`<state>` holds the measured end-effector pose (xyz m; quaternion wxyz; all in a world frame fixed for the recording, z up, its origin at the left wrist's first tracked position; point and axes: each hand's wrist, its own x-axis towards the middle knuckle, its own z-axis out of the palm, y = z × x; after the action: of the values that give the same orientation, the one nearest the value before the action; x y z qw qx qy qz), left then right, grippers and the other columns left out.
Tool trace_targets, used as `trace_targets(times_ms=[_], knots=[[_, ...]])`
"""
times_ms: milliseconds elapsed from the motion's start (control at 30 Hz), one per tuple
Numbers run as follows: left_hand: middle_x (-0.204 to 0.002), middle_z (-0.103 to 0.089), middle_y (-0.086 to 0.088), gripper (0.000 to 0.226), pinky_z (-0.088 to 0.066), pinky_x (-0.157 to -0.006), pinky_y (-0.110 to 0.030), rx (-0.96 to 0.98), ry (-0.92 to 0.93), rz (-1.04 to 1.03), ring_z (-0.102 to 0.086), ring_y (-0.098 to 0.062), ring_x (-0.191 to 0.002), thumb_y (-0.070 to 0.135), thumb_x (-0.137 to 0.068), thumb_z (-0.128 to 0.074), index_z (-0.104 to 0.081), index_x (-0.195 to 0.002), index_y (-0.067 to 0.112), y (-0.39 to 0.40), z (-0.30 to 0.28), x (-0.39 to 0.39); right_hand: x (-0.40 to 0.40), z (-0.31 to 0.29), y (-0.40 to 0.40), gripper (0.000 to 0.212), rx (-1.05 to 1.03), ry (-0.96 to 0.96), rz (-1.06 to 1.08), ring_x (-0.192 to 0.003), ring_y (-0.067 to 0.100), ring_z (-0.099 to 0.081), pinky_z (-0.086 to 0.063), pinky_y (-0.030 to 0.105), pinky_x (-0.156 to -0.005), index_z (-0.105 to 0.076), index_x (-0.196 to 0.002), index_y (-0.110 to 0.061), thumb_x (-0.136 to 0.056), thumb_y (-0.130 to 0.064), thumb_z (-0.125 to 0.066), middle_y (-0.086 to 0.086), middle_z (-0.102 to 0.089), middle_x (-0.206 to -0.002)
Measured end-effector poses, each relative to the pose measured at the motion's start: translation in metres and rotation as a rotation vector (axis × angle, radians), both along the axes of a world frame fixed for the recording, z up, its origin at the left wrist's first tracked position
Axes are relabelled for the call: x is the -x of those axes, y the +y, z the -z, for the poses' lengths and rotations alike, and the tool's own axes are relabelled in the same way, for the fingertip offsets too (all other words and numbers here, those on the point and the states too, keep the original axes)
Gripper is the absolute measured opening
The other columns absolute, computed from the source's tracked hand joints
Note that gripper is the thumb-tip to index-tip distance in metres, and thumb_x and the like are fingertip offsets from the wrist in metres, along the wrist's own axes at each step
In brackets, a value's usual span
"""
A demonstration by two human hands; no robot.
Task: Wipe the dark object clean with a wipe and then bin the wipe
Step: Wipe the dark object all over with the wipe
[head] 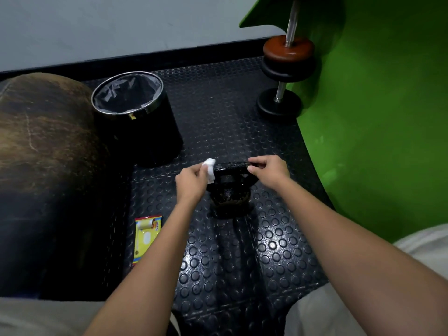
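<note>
Kettlebell (pixel 229 190): between both hands, on the floor.
Left hand (pixel 191 181): pinches wipe (pixel 210 169) against the handle.
Right hand (pixel 269 172): grips the handle.

The kettlebell (pixel 230 190) stands on the floor mat (pixel 242 251), between the left hand (pixel 191 183) and the right hand (pixel 269 172). The bin (pixel 143 120) stands behind it to the left, the wipes packet (pixel 146 238) lies nearer on the left, and the barbell (pixel 283 76) stands behind right.
</note>
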<state>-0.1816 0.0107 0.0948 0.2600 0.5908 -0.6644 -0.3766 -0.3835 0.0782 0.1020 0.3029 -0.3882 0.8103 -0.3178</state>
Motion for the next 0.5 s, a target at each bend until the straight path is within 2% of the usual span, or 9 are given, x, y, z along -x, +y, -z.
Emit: trace_targets(times_ms=[100, 167, 233, 300, 367, 433, 500], knots=[[-0.073, -0.070, 0.000, 0.029, -0.046, -0.063, -0.024, 0.035, -0.042, 0.080, -0.060, -0.010, -0.071, 0.034, -0.093, -0.051, -0.075, -0.087, 0.020, -0.003, -0.011, 0.013, -0.001, 0.002, 0.001, 0.034, 0.010, 0.007, 0.003, -0.121, 0.018, -0.060, -0.047, 0.027, -0.099, -0.070, -0.125, -0.026, -0.091, -0.026, -0.072, 0.002, -0.065, -0.133], [-0.071, -0.062, 0.003, 0.034, -0.040, -0.057, -0.023, -0.002, -0.080, 0.082, -0.055, -0.013, -0.070, 0.033, -0.096, -0.045, -0.068, -0.084, 0.012, -0.007, -0.009, 0.011, 0.000, 0.004, 0.001, 0.034, 0.010, 0.016, -0.015, -0.120, 0.018, -0.060, -0.047, 0.026, -0.099, -0.069, -0.126, -0.027, -0.092, -0.026, -0.072, 0.002, -0.065, -0.133], [-0.073, -0.057, -0.001, 0.042, -0.035, -0.055, -0.028, -0.051, -0.122, 0.061, -0.051, -0.018, -0.071, 0.031, -0.101, -0.037, -0.064, -0.088, 0.001, -0.010, -0.002, 0.004, 0.000, 0.005, 0.002, 0.034, 0.013, 0.021, -0.020, -0.121, 0.018, -0.060, -0.046, 0.024, -0.097, -0.069, -0.127, -0.027, -0.092, -0.027, -0.071, 0.002, -0.065, -0.134], [-0.079, -0.060, -0.004, 0.043, -0.036, -0.056, -0.028, -0.068, -0.154, 0.067, -0.052, -0.019, -0.075, 0.031, -0.102, -0.034, -0.065, -0.094, 0.003, -0.012, 0.002, 0.001, 0.000, 0.007, 0.003, 0.035, 0.019, 0.019, -0.016, -0.121, 0.017, -0.061, -0.045, 0.023, -0.096, -0.069, -0.127, -0.028, -0.093, -0.028, -0.071, 0.002, -0.064, -0.135], [-0.083, -0.065, -0.005, 0.038, -0.040, -0.056, -0.027, -0.004, -0.169, 0.127, -0.055, -0.020, -0.075, 0.030, -0.101, -0.036, -0.066, -0.095, 0.008, -0.011, -0.001, 0.006, 0.000, 0.008, 0.002, 0.034, 0.024, 0.013, -0.015, -0.120, 0.018, -0.061, -0.046, 0.024, -0.096, -0.069, -0.126, -0.028, -0.092, -0.027, -0.071, 0.003, -0.064, -0.134], [-0.083, -0.068, -0.006, 0.037, -0.044, -0.063, -0.031, 0.083, -0.175, 0.211, -0.060, -0.021, -0.077, 0.031, -0.099, -0.038, -0.068, -0.094, 0.010, -0.009, -0.005, 0.012, 0.001, 0.007, 0.001, 0.034, 0.030, 0.010, -0.012, -0.120, 0.018, -0.061, -0.047, 0.025, -0.097, -0.070, -0.125, -0.027, -0.092, -0.027, -0.072, 0.003, -0.065, -0.133], [-0.085, -0.069, -0.003, 0.038, -0.042, -0.065, -0.032, 0.093, -0.200, 0.246, -0.060, -0.021, -0.081, 0.032, -0.101, -0.038, -0.070, -0.099, 0.012, -0.012, -0.006, 0.012, 0.001, 0.007, 0.001, 0.033, 0.032, 0.005, -0.005, -0.120, 0.018, -0.061, -0.047, 0.025, -0.097, -0.070, -0.125, -0.027, -0.091, -0.027, -0.072, 0.003, -0.065, -0.133]])
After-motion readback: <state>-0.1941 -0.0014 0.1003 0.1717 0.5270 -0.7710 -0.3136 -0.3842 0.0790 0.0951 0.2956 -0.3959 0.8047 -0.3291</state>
